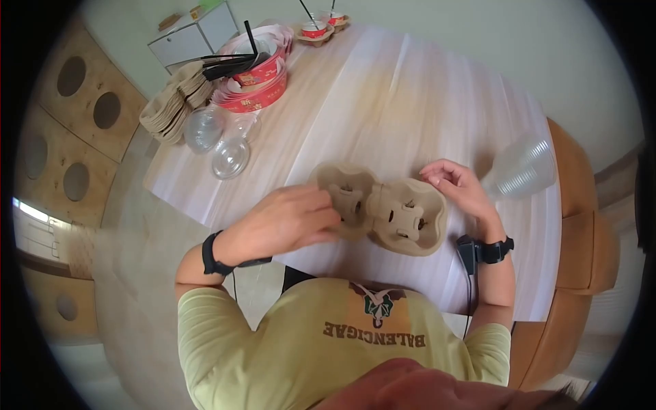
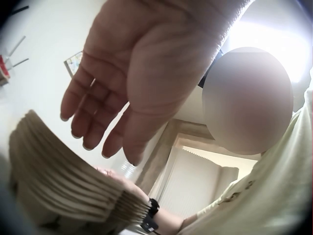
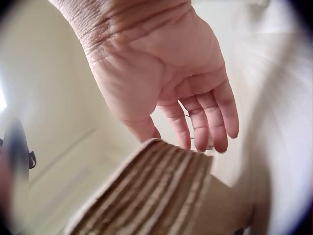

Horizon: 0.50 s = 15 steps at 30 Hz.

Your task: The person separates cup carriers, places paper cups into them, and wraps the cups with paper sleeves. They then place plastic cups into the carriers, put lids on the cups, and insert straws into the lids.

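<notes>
A nested stack of brown pulp cup carriers [image 1: 408, 217] sits at the near side of the table, its layered edges [image 2: 58, 171] showing in the left wrist view. My left hand [image 1: 290, 220] is over the stack's left end, fingers [image 2: 93, 122] loosely extended and apart from the carriers, holding nothing. At the opposite end is my right hand [image 1: 459, 188]. Its fingers [image 3: 198, 120] are extended and slightly bent, with the thumb and fingertips right at the corner of the layered stack [image 3: 151, 191]; they pinch nothing visible.
Nested clear plastic cups [image 1: 523, 167] lie at the right table edge. Clear dome lids [image 1: 231, 157], another carrier stack [image 1: 174, 102] and red paper buckets [image 1: 253, 96] with black straws stand at the far left. Two carriers with cups [image 1: 314, 31] are at the back.
</notes>
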{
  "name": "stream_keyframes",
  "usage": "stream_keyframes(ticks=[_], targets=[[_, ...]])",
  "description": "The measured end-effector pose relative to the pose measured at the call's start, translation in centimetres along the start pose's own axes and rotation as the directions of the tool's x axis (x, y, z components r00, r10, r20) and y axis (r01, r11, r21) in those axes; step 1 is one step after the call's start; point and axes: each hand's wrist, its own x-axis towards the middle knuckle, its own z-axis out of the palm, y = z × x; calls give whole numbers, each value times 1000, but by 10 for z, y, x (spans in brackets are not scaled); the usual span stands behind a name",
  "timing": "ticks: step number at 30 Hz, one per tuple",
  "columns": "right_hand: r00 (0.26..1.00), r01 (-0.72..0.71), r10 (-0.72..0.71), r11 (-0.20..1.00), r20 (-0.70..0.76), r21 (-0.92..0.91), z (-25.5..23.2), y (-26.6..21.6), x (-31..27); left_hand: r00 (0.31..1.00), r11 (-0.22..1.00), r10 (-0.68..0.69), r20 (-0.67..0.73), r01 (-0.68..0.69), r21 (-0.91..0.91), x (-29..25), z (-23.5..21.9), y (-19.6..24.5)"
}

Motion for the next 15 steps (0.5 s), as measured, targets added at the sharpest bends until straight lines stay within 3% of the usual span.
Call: stream_keyframes(ticks=[2, 4, 8, 10, 15], targets=[[999, 43, -44, 998, -14, -52, 0, -12, -8, 996, 994, 15, 84, -24, 105, -2, 2, 11], [982, 163, -188, 877, -11, -453, 1, -31, -18, 996, 984, 47, 73, -58, 169, -4, 8, 8], [987, 109, -157, 822, -38, -559, 10, -37, -23, 997, 964, 73, -4, -69, 258, -7, 17, 6], [965, 102, -232, 757, -119, -645, 16, -35, -23, 997, 961, 61, -40, -48, 272, -9, 21, 7], [927, 97, -343, 610, -152, -786, 31, -42, -28, 995, 910, 100, 15, -98, 403, -9, 20, 12]])
